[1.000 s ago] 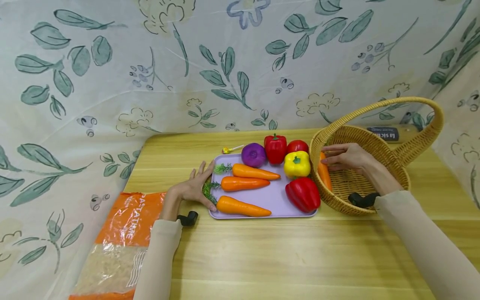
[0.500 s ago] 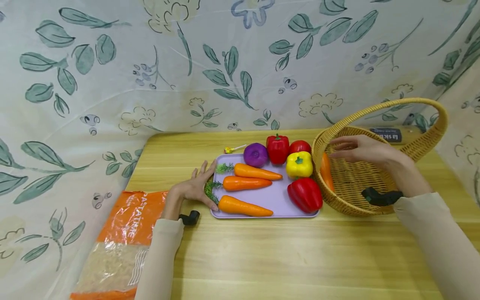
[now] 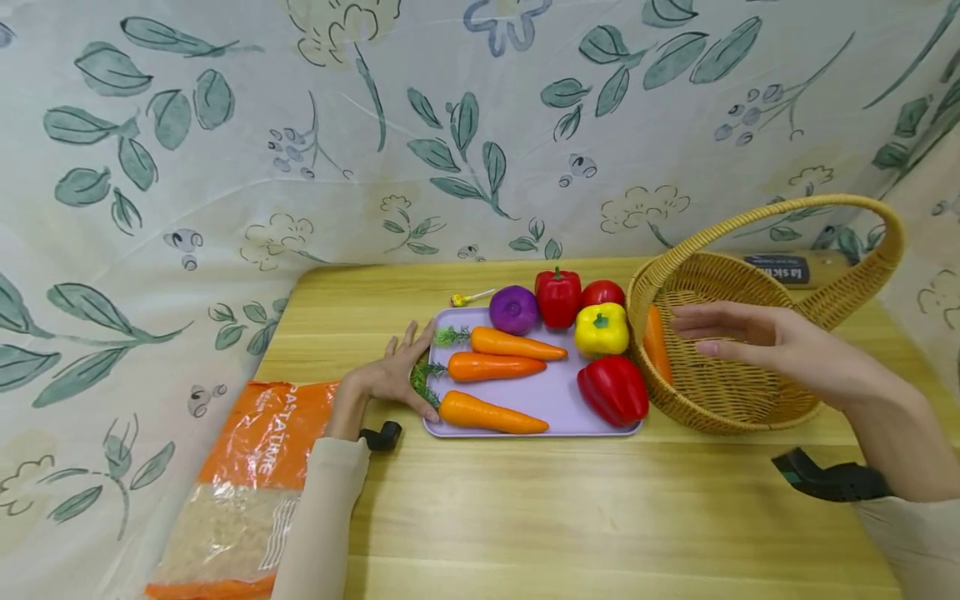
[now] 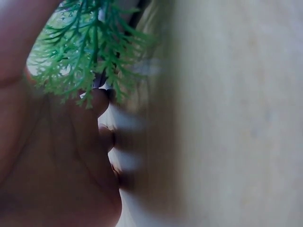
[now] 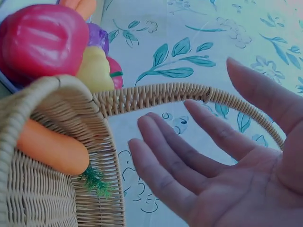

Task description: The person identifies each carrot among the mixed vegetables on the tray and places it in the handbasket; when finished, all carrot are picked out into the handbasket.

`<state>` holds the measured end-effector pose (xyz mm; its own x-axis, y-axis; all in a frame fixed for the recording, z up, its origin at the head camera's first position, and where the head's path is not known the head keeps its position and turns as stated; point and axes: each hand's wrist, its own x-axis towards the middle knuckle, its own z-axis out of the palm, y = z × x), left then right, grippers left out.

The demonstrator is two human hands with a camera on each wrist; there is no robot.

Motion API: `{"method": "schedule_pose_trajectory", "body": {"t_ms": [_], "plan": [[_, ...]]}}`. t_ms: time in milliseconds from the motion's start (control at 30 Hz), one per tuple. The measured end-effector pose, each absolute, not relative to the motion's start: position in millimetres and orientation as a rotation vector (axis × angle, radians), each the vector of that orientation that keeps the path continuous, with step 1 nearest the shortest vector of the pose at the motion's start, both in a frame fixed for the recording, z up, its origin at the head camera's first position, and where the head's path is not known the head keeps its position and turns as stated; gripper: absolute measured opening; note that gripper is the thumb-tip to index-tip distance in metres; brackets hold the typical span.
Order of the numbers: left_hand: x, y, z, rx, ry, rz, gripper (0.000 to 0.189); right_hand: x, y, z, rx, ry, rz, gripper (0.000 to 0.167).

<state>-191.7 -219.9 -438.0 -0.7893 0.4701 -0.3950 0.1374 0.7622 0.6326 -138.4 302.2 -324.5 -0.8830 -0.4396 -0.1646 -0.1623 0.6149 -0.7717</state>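
Note:
My left hand (image 3: 393,379) rests with spread fingers at the left edge of a lilac tray (image 3: 517,398), by the green tops of the carrots; in the left wrist view feathery carrot leaves (image 4: 90,47) hang beside the palm. Three carrots, an upper (image 3: 517,343), a middle (image 3: 495,367) and a lower (image 3: 491,413), lie across the tray. My right hand (image 3: 780,342) hovers over the wicker basket (image 3: 720,421), fingers extended and holding nothing. Inside, another carrot (image 5: 57,149) leans against the basket's left wall, its leafy top pointing down in the right wrist view.
On the tray's right part sit a purple onion-like vegetable (image 3: 513,310), a red pepper (image 3: 558,298), a yellow pepper (image 3: 602,330), a larger red pepper (image 3: 612,392) and a tomato-like red piece (image 3: 603,292). A lollipop (image 3: 471,297) lies behind. A pasta bag (image 3: 247,483) lies left; a labelled package (image 3: 780,268) stands behind the basket.
My right hand has let go of the carrot in the basket and drawn back to the right and toward me, its fingers opening out. The left hand stays at the tray edge.

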Motion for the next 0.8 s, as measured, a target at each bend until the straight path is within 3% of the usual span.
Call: {"method": "schedule_pose_trajectory", "body": {"t_ms": [233,467,800], "plan": [[-191,-219,-437,0.454,2.411,0.811,0.153,-116,287,-323,-0.622,2.455,-1.258,0.047],[-191,-219,-439,0.445,2.408,0.811,0.153,-104,240,-317,-0.755,2.311,-1.372,0.052],[-191,-219,-437,0.447,2.405,0.815,0.153,-107,151,-358,-0.820,2.221,-1.466,0.058]]}}
